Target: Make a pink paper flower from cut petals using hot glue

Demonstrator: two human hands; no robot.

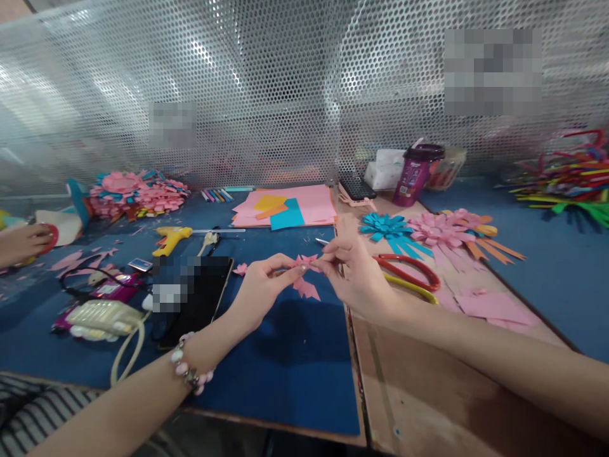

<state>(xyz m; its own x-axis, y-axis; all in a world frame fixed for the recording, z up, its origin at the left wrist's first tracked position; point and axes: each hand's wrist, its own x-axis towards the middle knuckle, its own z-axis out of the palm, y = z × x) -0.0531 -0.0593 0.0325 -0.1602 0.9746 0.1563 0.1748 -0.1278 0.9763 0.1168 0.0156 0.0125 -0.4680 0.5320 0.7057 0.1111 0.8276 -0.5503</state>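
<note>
My left hand (265, 285) and my right hand (354, 270) meet above the blue table mat (295, 355), both pinching a small pink paper cut-out (304, 274) with pointed ribbon-like tails. The left fingers grip its left end, the right fingers its right end. A thin metal tool tip (321, 241) sticks out behind my right hand. A bead bracelet (189, 373) is on my left wrist.
Red and yellow scissors (413, 271) lie right of my hands, with blue and pink paper flowers (428, 231) behind. A black phone (200, 293), yellow glue gun (172, 238), stacked coloured paper (285, 206), purple cup (416, 172) and perforated metal wall (266, 95) surround. Another person's hand (23, 243) is far left.
</note>
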